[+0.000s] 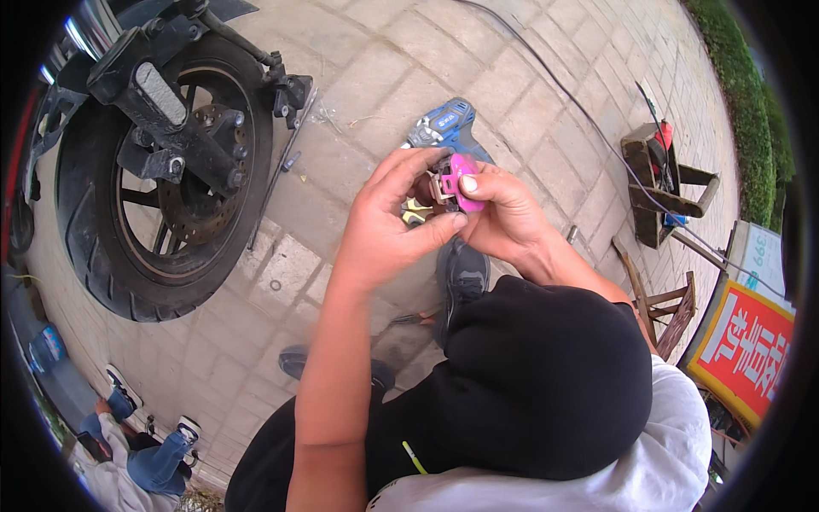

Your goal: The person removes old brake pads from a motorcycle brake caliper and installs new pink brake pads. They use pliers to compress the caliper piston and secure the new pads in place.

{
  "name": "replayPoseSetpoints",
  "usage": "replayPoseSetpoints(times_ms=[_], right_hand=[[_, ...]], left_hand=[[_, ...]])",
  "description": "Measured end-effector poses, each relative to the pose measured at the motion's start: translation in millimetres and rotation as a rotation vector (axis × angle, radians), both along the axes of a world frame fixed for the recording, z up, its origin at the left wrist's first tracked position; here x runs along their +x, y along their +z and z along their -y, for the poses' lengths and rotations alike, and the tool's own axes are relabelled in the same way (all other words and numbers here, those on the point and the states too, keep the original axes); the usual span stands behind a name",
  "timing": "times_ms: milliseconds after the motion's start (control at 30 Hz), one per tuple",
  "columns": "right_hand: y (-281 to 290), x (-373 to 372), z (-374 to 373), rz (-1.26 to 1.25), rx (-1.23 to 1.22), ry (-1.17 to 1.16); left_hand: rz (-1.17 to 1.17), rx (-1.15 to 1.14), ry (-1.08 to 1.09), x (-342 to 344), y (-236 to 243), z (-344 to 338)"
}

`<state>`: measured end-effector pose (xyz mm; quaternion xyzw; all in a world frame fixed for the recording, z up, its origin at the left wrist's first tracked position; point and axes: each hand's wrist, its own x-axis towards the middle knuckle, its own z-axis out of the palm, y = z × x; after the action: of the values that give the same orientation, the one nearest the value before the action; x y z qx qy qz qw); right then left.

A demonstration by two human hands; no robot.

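Note:
Up in front of me, both hands hold one small part: a bright magenta plate (467,194) fixed to a dark and silvery metal piece (441,185). My left hand (401,205) pinches its metal side, fingertips above and thumb below. From the other side my right hand (508,209) grips it, its thumb pressed flat on the magenta face. The fingers hide part of it, and I cannot make out its exact kind. Behind the hands a blue cordless power tool (452,126) lies on the paving. Something yellow and black (414,213) shows beneath my left fingers.
A motorcycle wheel (162,188) with a brake disc stands at left, a long thin rod (277,175) beside it. To the right are a wooden tool rack (640,171), a wooden stool (674,307) and a red-yellow sign (740,350). A cable (563,90) crosses the paving. Another person (149,461) sits lower left.

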<state>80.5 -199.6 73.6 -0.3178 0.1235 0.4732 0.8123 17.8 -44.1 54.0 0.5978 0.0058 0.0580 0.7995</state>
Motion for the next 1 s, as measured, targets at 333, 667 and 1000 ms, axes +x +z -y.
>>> replayPoseSetpoints(times_ms=[333,667,1000], right_hand=[[-9.9,13.2,9.2,0.097,-0.083,-0.080],[-2.7,11.4,18.1,0.197,-0.225,-0.072],[-12.1,10.0,45.4,0.093,-0.040,-0.013]], left_hand=[[-0.267,-0.126,0.346,5.2,-55.6,-58.8],[-0.461,-0.565,0.651,53.9,-115.0,-117.0],[-0.269,-0.376,-0.139,56.6,-97.9,-75.9]])
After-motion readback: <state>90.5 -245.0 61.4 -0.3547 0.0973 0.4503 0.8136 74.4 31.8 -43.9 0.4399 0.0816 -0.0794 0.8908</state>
